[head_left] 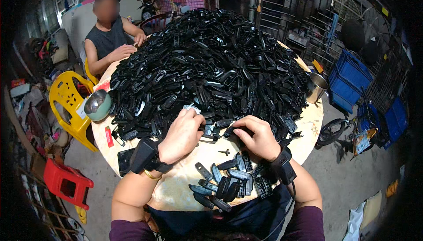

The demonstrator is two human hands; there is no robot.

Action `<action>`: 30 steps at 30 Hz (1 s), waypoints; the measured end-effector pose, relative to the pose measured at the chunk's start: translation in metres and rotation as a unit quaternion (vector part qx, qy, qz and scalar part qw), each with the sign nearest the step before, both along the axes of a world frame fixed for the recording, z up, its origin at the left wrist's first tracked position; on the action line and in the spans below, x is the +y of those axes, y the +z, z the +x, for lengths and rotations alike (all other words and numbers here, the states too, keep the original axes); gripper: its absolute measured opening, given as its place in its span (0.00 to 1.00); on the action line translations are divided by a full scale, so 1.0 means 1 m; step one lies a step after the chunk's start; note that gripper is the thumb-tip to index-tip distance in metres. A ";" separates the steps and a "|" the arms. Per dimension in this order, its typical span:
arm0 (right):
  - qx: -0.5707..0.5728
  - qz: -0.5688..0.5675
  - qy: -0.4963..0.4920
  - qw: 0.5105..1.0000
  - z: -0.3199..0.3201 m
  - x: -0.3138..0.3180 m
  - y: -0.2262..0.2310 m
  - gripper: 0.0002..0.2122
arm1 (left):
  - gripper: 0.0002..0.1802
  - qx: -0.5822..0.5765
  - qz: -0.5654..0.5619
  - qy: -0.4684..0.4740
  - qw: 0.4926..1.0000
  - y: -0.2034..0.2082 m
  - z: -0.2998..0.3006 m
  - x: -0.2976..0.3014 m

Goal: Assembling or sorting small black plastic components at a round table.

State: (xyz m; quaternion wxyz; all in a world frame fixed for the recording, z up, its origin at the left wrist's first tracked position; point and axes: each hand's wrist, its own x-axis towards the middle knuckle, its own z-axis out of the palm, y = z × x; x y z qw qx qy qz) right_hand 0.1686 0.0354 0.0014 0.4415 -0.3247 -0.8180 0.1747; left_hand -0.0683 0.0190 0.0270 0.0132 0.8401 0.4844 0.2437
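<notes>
A huge heap of black plastic parts (pixel 211 64), long and narrow like small casings, covers most of the round table (pixel 180 192). At its near edge my left hand (pixel 181 134) is closed, fingers bent down among the parts; what they grip is hidden. A pale grey piece (pixel 192 108) shows beyond its fingertips. My right hand (pixel 257 137) pinches a black plastic part (pixel 229 130) between thumb and fingers. Between my forearms lies a smaller group of black and grey casings (pixel 224 188). One small dark piece (pixel 224 152) lies alone between the hands and that group.
A phone-like black slab (pixel 125 161) lies beside my left wrist. A green bowl (pixel 98 105) stands at the left rim, a metal cup (pixel 317 87) at the right. Across the table at left sits another person (pixel 108 38), hands at the heap. Yellow chair (pixel 66 104), red stool (pixel 66 183) and blue crates (pixel 350 78) surround the table.
</notes>
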 end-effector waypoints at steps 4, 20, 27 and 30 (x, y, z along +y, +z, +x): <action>0.093 -0.082 0.038 0.992 0.000 -0.001 -0.001 0.11 | 0.13 -0.176 -0.065 -0.008 0.982 0.006 0.019 -0.006; 0.201 -0.127 0.081 0.968 -0.006 -0.011 -0.001 0.13 | 0.16 -0.567 -0.301 -0.066 0.764 -0.019 0.037 -0.006; 0.017 -0.022 0.033 0.999 -0.004 -0.015 0.019 0.22 | 0.15 -0.511 -0.301 -0.095 0.800 -0.022 0.041 -0.009; 0.158 -0.132 0.034 0.978 0.005 -0.014 0.018 0.18 | 0.14 -0.543 -0.267 -0.098 0.790 -0.027 0.043 -0.006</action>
